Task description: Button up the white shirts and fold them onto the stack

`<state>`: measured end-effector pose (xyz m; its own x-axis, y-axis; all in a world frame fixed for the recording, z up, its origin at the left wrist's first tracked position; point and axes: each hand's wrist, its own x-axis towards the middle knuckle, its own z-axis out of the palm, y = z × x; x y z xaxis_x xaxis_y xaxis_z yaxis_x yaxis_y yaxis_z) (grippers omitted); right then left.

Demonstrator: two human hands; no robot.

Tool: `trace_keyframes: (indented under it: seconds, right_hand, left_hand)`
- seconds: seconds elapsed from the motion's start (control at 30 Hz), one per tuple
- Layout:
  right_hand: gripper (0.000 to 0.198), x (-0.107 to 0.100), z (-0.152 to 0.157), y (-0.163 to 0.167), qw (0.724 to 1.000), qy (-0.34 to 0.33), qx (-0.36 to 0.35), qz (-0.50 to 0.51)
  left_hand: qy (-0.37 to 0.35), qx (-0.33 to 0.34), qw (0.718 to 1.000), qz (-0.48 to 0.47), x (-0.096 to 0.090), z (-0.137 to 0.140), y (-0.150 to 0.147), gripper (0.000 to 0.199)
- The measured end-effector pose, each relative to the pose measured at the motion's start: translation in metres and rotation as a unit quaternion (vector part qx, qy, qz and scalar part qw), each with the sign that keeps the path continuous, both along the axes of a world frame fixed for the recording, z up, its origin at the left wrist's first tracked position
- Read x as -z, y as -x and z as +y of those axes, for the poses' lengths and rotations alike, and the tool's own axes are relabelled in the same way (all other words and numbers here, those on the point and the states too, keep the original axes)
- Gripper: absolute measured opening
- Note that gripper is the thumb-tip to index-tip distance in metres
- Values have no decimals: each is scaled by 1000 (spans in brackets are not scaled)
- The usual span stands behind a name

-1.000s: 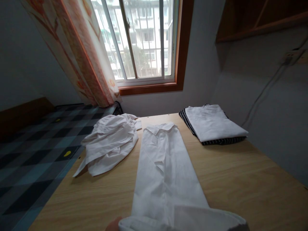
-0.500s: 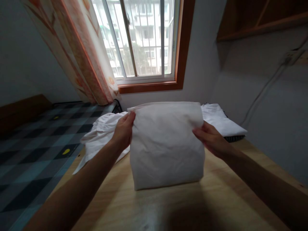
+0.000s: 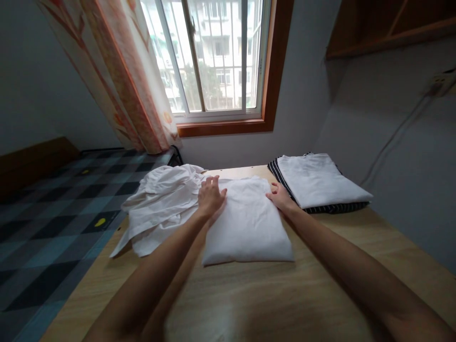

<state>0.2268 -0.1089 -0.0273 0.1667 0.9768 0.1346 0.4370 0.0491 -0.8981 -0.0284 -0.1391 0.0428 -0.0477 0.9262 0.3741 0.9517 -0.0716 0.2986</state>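
A folded white garment (image 3: 249, 221) lies flat on the wooden table in front of me. My left hand (image 3: 211, 195) is at its upper left edge, fingers apart and the thumb over the cloth. At the upper right edge, the fingers of my right hand (image 3: 280, 195) are curled in against the fabric and look closed on it. Just left of my left hand is a loose heap of white clothing (image 3: 162, 204). To the right of my right hand sits another folded white garment (image 3: 320, 183), on top of black-and-white striped cloth (image 3: 329, 208).
The light wooden table (image 3: 228, 304) borders a bed with a checked cover (image 3: 46, 228) on the left. A curtain (image 3: 117, 80) hangs beside the barred window (image 3: 213, 61). A wooden shelf (image 3: 392, 35) and a cable (image 3: 395, 130) are on the right wall.
The folded white garment, held upright between both hands before, now lies flat on the table. My left hand has loosened its grip and spread its fingers. The striped cloth shows more.
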Motion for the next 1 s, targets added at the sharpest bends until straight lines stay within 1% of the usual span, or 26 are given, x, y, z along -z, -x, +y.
trace_keyframes:
  seconds: [0.03, 0.1, 0.17, 0.23, 0.3, 0.37, 0.4, 0.43, 0.5, 0.57, 0.6, 0.63, 0.7, 0.77, 0.87, 1.0]
  right_hand:
    - [55, -3, 1, 2, 999, -11, 15, -30]
    - [54, -8, 3, 8, 997, -51, 17, -57]
    - [53, -8, 2, 14, 993, -83, 14, -82]
    - [52, -5, -1, 16, 990, -77, 33, -118]
    - [52, -4, -4, 15, 984, -57, 54, -162]
    - [54, -9, -6, 15, 971, -49, 70, -222]
    - [54, -14, -6, 18, 963, -52, 72, -256]
    - [53, -22, -6, 23, 954, -61, 67, -287]
    - [51, -39, -5, 43, 941, -98, 34, -324]
    - [53, -52, -1, 72, 933, -143, -27, -329]
    - [54, -54, 1, 87, 931, -151, -60, -328]
    - [55, -53, 4, 100, 929, -140, -93, -331]
    - [54, -44, 11, 119, 923, -87, -136, -349]
    - [55, -28, 17, 123, 914, -42, -156, -373]
    - [63, -11, 26, 109, 903, -28, -168, -393]
    - [75, -7, 30, 86, 903, -6, -147, -403]
  left_hand:
    - [-5, 26, 999, 45, -6, -4, -7, 52]
    - [6, 77, 991, 105, -12, -7, -23, 52]
    - [29, 106, 985, 132, -8, -2, -34, 55]
    - [52, 102, 983, 142, 7, 7, -38, 59]
    - [70, 73, 985, 140, 25, 18, -35, 61]
    - [80, 47, 987, 133, 41, 26, -28, 64]
    - [83, 40, 987, 129, 46, 29, -25, 65]
    - [85, 36, 988, 127, 50, 31, -23, 66]
    - [92, 34, 987, 124, 53, 33, -20, 66]
    - [98, 34, 987, 121, 52, 33, -20, 64]
    - [101, 37, 987, 120, 51, 32, -20, 61]
    - [105, 40, 986, 120, 50, 32, -20, 58]
    - [111, 43, 986, 119, 50, 32, -19, 54]
    - [114, 44, 986, 117, 50, 34, -16, 53]
    - [120, 33, 986, 114, 53, 41, -8, 55]
    - [138, 10, 984, 113, 55, 50, 5, 67]
